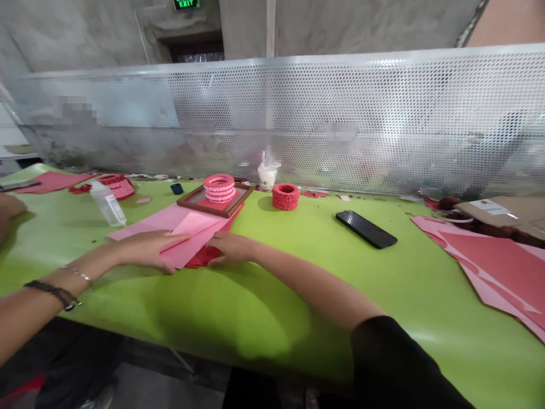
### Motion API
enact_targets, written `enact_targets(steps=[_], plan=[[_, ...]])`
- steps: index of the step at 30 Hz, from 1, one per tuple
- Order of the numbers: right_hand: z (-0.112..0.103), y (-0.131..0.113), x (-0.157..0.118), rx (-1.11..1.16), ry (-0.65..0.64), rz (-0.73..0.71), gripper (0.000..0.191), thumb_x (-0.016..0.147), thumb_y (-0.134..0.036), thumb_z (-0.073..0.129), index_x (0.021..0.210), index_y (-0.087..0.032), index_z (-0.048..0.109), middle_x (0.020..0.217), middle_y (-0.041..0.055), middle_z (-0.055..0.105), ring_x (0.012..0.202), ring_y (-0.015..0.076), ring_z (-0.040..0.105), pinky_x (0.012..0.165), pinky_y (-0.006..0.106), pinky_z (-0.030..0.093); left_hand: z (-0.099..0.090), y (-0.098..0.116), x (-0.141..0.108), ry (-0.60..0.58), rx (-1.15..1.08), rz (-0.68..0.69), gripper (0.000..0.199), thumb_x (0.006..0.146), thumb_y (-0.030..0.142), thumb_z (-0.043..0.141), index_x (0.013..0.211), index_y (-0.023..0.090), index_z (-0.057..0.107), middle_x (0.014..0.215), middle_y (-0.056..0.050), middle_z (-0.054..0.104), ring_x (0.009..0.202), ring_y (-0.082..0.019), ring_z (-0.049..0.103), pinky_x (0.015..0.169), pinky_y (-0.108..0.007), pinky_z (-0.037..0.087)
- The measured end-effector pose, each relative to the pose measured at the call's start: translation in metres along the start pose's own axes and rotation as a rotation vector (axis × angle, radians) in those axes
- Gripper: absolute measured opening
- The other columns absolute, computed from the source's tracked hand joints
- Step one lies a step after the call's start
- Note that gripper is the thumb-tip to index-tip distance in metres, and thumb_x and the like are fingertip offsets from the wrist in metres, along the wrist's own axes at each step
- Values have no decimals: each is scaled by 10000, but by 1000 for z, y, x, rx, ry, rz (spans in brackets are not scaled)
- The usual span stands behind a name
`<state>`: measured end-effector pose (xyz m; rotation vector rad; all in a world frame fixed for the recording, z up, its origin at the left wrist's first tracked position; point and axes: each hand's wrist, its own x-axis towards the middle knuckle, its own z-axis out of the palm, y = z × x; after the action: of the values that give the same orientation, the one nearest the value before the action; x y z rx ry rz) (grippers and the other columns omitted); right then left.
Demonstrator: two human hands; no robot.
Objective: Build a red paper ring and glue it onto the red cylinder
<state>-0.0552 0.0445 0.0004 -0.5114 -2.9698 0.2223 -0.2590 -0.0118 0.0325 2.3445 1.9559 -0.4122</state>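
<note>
My left hand [147, 250], with bracelets on its wrist, is closed on the near edge of a pink paper sheet [196, 236]. Part of that sheet is raised or folded over. Just right of it, my right hand [232, 248] has its fingers and thumb curled at the edge of red paper [203, 258], which lies partly under the pink sheet. Behind both hands, a brown wooden frame [232, 211] rests on the far part of the papers. A stack of pink scalloped paper rings [219, 190] stands on the frame. Some fingertips are hidden by the paper.
A red ring stack [285, 197], white cup [267, 175] and black phone [366, 229] stand or lie on the green table [315, 244]. Left are a clear bottle [108, 205] and another person's hand [11, 207]. Red and pink sheets [498, 261] lie right. A perforated metal screen [306, 113] runs behind.
</note>
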Motion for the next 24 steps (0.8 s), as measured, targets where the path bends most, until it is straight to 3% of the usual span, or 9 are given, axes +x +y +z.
enact_targets(steps=[5, 10, 16, 20, 24], plan=[[3, 7, -4, 115, 21, -10, 350, 851, -378, 518, 1080, -115, 551, 1103, 117, 565, 976, 198, 536, 835, 307, 434, 4, -1, 1, -13, -3, -24, 825, 680, 398, 596, 1402, 149, 285, 1441, -158, 303, 1311, -291, 317, 1029, -340, 289], [7, 3, -2, 18, 45, 27, 444, 814, -470, 537, 1052, -95, 549, 1053, 135, 566, 924, 219, 532, 797, 332, 437, 0, -2, 4, 34, 23, 70, 561, 823, 413, 393, 1307, 137, 460, 1300, -135, 517, 1153, -267, 510, 938, -330, 379], [6, 1, 4, 12, 18, 62, 403, 820, -399, 552, 1102, -112, 529, 1113, 138, 555, 968, 226, 539, 821, 348, 441, 2, 2, 1, 23, -25, -40, 847, 652, 422, 624, 1386, 122, 325, 1402, -181, 371, 1265, -307, 389, 998, -348, 341], [4, 4, 2, 91, -7, 82, 557, 773, -436, 602, 1205, -104, 483, 1252, 155, 493, 1152, 258, 457, 932, 356, 394, 5, 1, 1, 29, 19, -18, 724, 701, 439, 562, 1344, 145, 410, 1394, -160, 393, 1274, -301, 377, 1018, -363, 310], [7, 5, -2, 174, 8, 129, 593, 783, -473, 578, 1235, -106, 467, 1278, 158, 476, 1148, 263, 465, 939, 367, 390, 8, -6, 5, 85, 71, -5, 603, 731, 466, 489, 1268, 195, 518, 1325, -105, 497, 1198, -322, 462, 976, -373, 346]])
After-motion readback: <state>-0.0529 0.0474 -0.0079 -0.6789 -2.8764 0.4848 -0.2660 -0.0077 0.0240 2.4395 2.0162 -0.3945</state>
